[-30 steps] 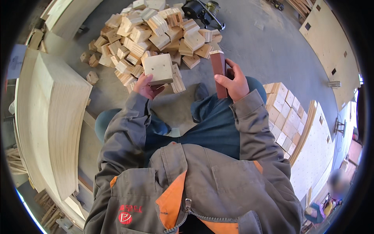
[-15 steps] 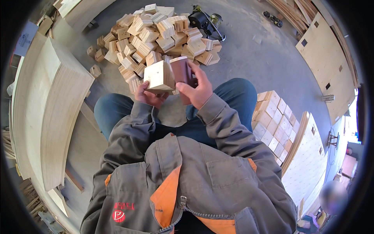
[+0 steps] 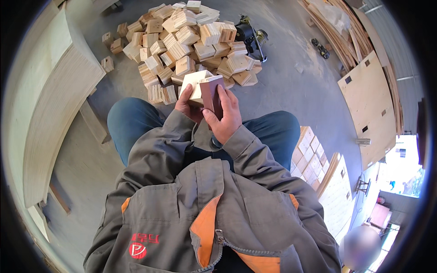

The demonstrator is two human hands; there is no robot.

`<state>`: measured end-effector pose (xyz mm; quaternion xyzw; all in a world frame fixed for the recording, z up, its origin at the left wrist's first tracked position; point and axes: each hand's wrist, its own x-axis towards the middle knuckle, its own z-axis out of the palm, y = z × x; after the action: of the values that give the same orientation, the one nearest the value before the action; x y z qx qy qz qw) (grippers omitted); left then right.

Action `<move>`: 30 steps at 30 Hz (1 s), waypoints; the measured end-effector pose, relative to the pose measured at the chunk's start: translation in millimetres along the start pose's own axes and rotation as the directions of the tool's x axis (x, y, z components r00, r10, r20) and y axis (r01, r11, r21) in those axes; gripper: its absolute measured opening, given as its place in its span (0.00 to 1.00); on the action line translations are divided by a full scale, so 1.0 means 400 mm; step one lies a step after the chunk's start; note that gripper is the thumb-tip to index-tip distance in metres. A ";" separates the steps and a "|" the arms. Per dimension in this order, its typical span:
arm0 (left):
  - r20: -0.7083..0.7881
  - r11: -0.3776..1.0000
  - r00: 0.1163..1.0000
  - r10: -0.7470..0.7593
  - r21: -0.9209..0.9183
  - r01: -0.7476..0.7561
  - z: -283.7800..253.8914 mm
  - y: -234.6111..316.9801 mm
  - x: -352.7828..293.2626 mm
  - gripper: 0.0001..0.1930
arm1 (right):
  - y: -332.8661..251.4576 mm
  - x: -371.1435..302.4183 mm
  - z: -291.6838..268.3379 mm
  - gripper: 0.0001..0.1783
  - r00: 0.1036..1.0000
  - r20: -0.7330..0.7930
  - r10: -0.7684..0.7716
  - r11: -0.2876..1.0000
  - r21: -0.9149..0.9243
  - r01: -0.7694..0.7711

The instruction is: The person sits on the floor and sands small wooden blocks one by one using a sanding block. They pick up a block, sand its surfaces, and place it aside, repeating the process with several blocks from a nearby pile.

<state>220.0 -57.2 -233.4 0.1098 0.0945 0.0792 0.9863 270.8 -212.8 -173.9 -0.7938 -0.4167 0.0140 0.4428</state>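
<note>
Concrete floor (image 3: 296, 86) lies under a seated person. Left fingers (image 3: 184, 93) curl around a pale wooden block (image 3: 195, 84) held above the lap; right fingers (image 3: 225, 98) press a dark brown sanding block (image 3: 211, 95), long axis upright, against its right face. Just beyond sits a heap of wooden blocks (image 3: 191, 41).

Head-worn fisheye looks steeply down, close over lap (image 3: 200, 136) and floor (image 3: 291, 82).
</note>
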 end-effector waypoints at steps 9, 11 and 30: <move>-0.090 0.997 0.996 0.000 -0.076 -0.007 -0.049 0.032 0.040 0.41 | -0.005 -0.008 0.033 0.40 0.992 0.102 -0.071 0.993 -0.085 0.080; -0.102 0.995 0.995 -0.021 -0.094 0.012 -0.065 0.047 0.039 0.41 | -0.002 0.013 0.045 0.40 0.990 0.109 -0.087 0.992 -0.084 0.097; -0.247 0.986 0.968 -0.052 -0.166 0.011 -0.087 0.003 0.089 0.34 | 0.088 0.104 0.060 0.34 0.990 0.101 -0.095 0.993 -0.066 0.102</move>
<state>247.2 -42.7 -272.4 0.0162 0.2133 0.0841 0.9732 311.3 -177.2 -199.1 -0.7859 -0.4770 0.0161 0.3933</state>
